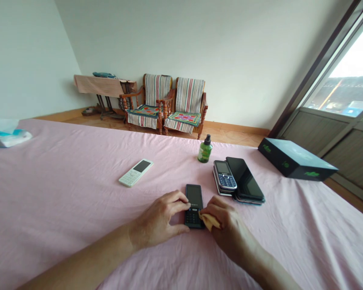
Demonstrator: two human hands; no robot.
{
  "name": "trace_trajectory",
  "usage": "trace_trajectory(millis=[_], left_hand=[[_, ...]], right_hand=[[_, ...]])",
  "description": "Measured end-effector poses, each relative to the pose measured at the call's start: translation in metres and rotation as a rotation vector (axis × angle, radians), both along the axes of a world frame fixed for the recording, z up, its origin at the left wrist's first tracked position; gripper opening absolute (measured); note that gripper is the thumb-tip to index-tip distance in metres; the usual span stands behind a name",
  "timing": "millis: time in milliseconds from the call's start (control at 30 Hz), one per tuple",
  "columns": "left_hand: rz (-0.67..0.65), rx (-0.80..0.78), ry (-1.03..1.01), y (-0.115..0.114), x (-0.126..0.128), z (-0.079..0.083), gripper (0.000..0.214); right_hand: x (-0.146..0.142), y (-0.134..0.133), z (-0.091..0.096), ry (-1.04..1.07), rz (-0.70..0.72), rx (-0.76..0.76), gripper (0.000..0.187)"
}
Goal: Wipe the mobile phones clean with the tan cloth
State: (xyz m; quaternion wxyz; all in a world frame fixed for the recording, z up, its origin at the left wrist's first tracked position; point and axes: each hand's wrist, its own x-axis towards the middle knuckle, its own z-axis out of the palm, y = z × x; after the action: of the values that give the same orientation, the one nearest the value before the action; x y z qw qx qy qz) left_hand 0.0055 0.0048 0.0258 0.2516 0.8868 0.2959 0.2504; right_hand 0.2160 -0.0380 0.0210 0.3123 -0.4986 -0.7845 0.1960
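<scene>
A black keypad phone (195, 195) lies face up on the pink cloth, its screen end pointing away from me. My left hand (160, 217) holds it from the left, fingertips on its side and face, thumb near the lower left corner. Pinched in my right hand (226, 221) is a yellow cloth (211, 221), which touches the phone's right edge beside the keys. To the right, a blue-and-silver keypad phone (225, 176) rests on top of another device. Beside it a black smartphone (245, 179) tops a second stack. A white keypad phone (136, 173) lies alone to the left.
A green spray bottle (205, 151) stands upright behind the phones. On the right is a black box (296, 159) with green print. A white-and-blue packet (6, 135) sits at the far left. Beyond the pink-covered surface (78, 181) are two wooden chairs (186, 100) and a draped table (98, 85).
</scene>
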Motion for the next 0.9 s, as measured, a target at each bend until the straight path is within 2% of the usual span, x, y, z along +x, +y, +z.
trace_trajectory(millis=[200,333,667,900], left_hand=[[-0.009,-0.008,-0.001,0.000,0.000,0.000,0.039],[-0.008,-0.003,-0.025,0.001,-0.001,-0.001,0.043],[-0.054,-0.030,-0.011,0.003,-0.004,0.000,0.042],[-0.082,-0.032,0.004,0.004,-0.004,0.004,0.038]], right_hand=[[0.000,-0.011,0.012,-0.023,0.138,-0.051,0.032],[0.006,-0.014,0.017,-0.020,0.134,-0.057,0.032],[-0.005,-0.013,0.008,-0.088,0.107,0.046,0.028],[-0.012,-0.012,0.003,-0.121,0.141,0.077,0.025]])
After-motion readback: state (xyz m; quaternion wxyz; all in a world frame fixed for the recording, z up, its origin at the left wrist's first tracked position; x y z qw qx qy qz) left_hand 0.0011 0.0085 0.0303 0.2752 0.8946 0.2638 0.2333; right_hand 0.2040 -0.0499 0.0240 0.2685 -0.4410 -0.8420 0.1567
